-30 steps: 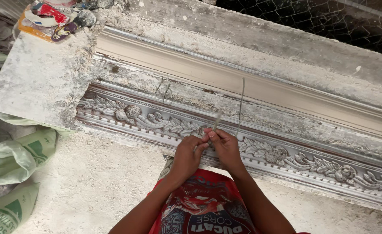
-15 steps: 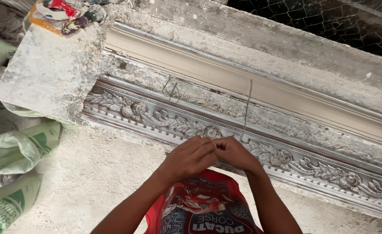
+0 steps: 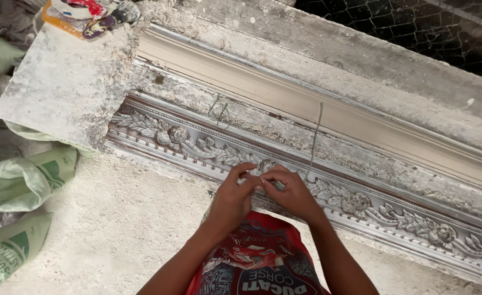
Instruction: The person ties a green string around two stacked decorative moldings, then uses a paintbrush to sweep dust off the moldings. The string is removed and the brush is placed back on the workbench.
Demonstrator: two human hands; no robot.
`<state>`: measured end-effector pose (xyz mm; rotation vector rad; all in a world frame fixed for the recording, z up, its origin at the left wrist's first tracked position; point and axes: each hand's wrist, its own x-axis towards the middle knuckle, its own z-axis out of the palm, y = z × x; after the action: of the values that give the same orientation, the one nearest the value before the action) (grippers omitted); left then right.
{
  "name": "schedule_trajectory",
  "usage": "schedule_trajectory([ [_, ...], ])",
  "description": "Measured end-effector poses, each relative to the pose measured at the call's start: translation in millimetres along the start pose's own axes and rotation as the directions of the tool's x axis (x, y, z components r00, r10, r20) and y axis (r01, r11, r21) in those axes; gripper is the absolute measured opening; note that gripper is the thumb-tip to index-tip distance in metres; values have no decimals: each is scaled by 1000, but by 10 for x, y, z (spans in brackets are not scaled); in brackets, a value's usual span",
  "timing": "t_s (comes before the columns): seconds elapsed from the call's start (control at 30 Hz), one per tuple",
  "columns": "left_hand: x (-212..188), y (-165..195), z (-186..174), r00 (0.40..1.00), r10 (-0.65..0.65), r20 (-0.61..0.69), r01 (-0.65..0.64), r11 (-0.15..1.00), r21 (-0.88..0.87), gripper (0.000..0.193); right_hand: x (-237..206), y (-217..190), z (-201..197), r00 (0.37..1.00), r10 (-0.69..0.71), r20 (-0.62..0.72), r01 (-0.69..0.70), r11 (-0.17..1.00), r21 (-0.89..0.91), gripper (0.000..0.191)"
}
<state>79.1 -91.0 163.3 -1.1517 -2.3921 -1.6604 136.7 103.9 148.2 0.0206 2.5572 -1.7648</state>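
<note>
My left hand (image 3: 232,195) and my right hand (image 3: 291,191) meet fingertip to fingertip over a long ornate moulding (image 3: 361,205) carved with flowers and leaves. Both pinch the lower end of a thin grey wire (image 3: 314,137) that rises straight up from my right hand across the plain cornice mould (image 3: 284,98) behind. A second short bent wire (image 3: 218,112) sticks up from the rough strip between the two mouldings, to the left of my hands.
A rough grey slab (image 3: 60,87) lies at the left end of the mouldings, with crumpled wrappers (image 3: 88,13) at its far edge. Green and white sacks (image 3: 22,186) lie on the dusty floor at left. Wire mesh (image 3: 415,27) fills the top right.
My hands have stayed together on the wire; the left hand's fingers have shifted over the right's. The view has drifted, so the mouldings sit further right and lower in frame.
</note>
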Motion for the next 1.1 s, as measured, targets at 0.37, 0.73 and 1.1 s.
schedule_trajectory([
  [0.37, -429, 57, -637, 619, -785, 2, 524, 411, -746, 23, 529, -673, 908, 823, -567, 29, 556, 794, -246, 10],
  [0.73, -1884, 555, -1258, 248, -768, -590, 198, 637, -745, 15, 545, -845, 2455, 584, -651, 485, 437, 756, 488, 19],
  [1.1, -2657, 934, -1636, 103, -453, -886, 413, 830, -376, 15, 130, -1256, 3428, 604, -573, 554, 384, 818, 428, 11],
])
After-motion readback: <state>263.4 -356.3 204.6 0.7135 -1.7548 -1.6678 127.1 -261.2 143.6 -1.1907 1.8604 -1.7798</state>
